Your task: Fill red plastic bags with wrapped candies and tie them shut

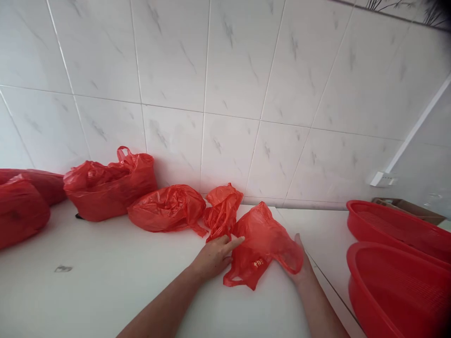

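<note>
A thin red plastic bag (255, 239) with pale printing and loose handles lies crumpled on the white table between my hands. My left hand (216, 256) is at its left side, index finger stretched over the bag's edge and thumb apart below. At the right side, my right hand (300, 263) is partly hidden behind the see-through plastic. One of its digits points up and looks straight; the others are covered. Just beyond my left hand sits a small crumpled red bag (223, 209), close to the flatter bag.
Along the tiled wall stand a rounded red bag (167, 209), a fuller red bag (111, 188) and more red bags (21, 211) at far left. Red plastic baskets (398, 281) occupy the right side, with a cardboard box (412, 209) behind. The white table (105, 286) has a seam on the right.
</note>
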{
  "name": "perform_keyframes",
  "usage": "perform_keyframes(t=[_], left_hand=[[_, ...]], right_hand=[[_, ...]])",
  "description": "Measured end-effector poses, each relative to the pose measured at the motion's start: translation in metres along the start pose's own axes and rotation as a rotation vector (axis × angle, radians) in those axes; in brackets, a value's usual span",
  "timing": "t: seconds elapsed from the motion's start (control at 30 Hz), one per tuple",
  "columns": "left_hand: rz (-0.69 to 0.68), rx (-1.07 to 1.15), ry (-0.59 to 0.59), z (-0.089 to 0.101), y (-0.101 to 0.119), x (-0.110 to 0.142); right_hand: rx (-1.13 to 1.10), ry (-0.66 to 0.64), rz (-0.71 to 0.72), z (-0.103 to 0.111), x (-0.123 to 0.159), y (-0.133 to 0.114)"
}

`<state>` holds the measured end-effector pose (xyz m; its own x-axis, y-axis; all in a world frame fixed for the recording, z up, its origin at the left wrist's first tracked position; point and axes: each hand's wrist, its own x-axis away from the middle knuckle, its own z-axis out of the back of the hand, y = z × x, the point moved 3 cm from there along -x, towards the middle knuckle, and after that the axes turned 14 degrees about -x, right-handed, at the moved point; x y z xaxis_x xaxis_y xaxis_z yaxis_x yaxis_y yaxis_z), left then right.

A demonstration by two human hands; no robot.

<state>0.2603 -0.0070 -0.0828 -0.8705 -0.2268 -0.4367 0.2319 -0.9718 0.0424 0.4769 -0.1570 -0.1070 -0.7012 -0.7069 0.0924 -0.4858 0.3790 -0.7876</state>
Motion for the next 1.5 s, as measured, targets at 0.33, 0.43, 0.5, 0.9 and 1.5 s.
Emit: perform_keyframes(t=[0.33,0.43,0.5,0.9,1.5], left_hand=[[-0.100,0.108,-0.001,-0.004,0.012,-0.004],[-0.097,0.137,0.015,0.000,0.019,-0.001],[-0.105,0.146,0.015,0.005,0.030,0.005],[0.317,0.051,0.002,-0.005,-0.023,0.000],[-0.046,0.116,0.195,0.035,0.056,0.014]], right_hand=[[0.138,0.245,0.208,0.028,0.060,0.005],[0.306,0.238,0.152,0.027,0.071,0.011],[0.410,0.225,0.126,0.022,0.073,0.016],[1.238,-0.121,0.359,-0.019,0.081,0.040],[1.258,-0.479,0.426,-0.053,0.104,0.038]])
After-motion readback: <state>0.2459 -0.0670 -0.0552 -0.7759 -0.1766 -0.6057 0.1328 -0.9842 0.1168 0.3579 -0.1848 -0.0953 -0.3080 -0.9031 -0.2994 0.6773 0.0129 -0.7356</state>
